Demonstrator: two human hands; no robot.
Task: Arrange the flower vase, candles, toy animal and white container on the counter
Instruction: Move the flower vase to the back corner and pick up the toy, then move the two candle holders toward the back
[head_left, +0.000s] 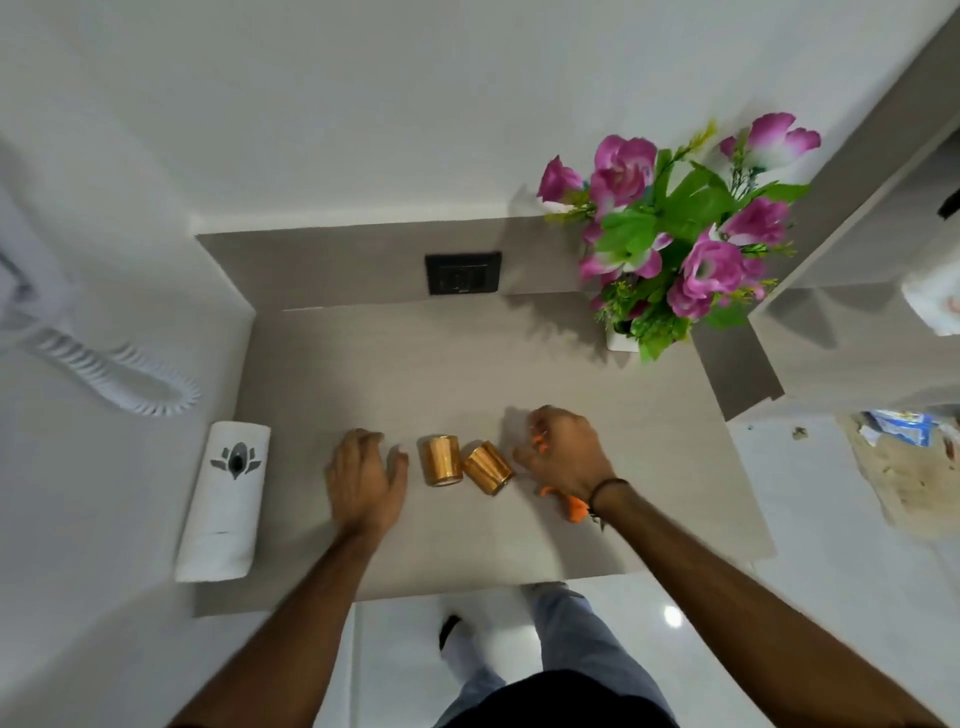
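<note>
A coiled white cord (119, 374) is seen hanging on the wall at far left. The white container (224, 499), marked with a grey lotus emblem, is stood at the left edge of the desk (363, 374), against the side wall. The left hand (363, 480) is held flat over the desk, fingers (358, 441) spread and empty, thumb just beside the left candle (443, 460). The right candle (487, 466) is set touching or nearly touching the left one; both are copper-coloured and placed near the desk's front centre. The right hand (566, 452) is curled just right of the candles, fingers closed around an orange toy animal (574, 506), of which only bits are visible at the fingers and below the wrist. A dark socket plate (463, 273) is fixed on the back panel. The flower vase (621, 339), white, with pink blooms and green leaves, is stood at the desk's back right corner, well apart from the hands.
</note>
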